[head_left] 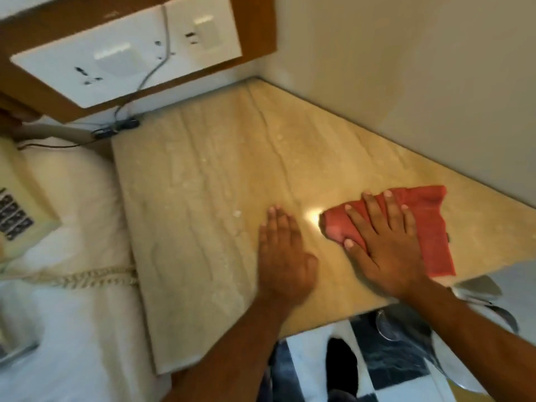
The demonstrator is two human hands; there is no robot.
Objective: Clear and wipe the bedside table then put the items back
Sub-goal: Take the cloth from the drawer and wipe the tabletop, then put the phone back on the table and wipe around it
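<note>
The bedside table (203,181) has a beige marble top with pale streaks and nothing standing on it. A red cloth (429,227) lies flat near its right front corner. My right hand (385,245) presses down on the cloth with fingers spread. To its left, my left hand (282,253) rests flat on the bare marble, fingers together and holding nothing. A cream telephone (17,204) with dark keys lies on the white bed at the left, and its coiled cord (87,278) runs toward the table.
A white switch and socket panel (121,50) on brown wood sits behind the table, with a grey cable (145,79) hanging to a dark plug. A plain wall (406,68) borders the right side. Below the front edge are a black-and-white patterned fabric (377,358) and a shiny object (475,288).
</note>
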